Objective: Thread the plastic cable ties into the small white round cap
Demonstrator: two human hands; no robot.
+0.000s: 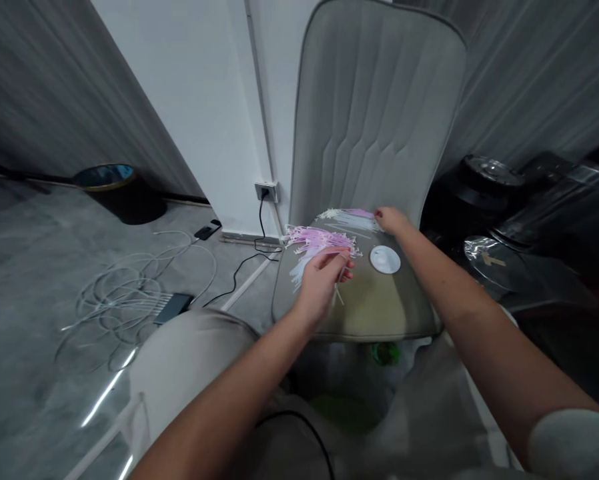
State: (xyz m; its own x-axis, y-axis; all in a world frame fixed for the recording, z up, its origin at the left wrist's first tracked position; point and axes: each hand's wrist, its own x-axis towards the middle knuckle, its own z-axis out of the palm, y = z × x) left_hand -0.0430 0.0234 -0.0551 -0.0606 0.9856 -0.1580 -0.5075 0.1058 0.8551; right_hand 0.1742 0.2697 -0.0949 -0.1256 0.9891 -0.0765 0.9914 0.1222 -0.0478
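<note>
A grey padded chair (pixel 374 307) stands in front of me, with pink, white and pale blue thin sticks (pixel 314 239) piled on the left of its seat. Over the near side of that pile, my left hand (pixel 327 273) has its fingers curled in a pinch around a thin white stick. Farther back, my right hand (pixel 390 220) is closed at the right end of a second bundle (pixel 352 219) of pink and pale blue sticks; what its fingertips hold is too small to make out. A round white disc (pixel 385 259) lies on the seat below my right hand.
Coiled pale cables (pixel 124 300) and a dark multi-port box (pixel 174 308) lie on the floor at left. A black bin (pixel 124 195) stands behind them. The wall socket (pixel 266 193) has a black plug and cable. Dark containers (pixel 489 180) stand at right.
</note>
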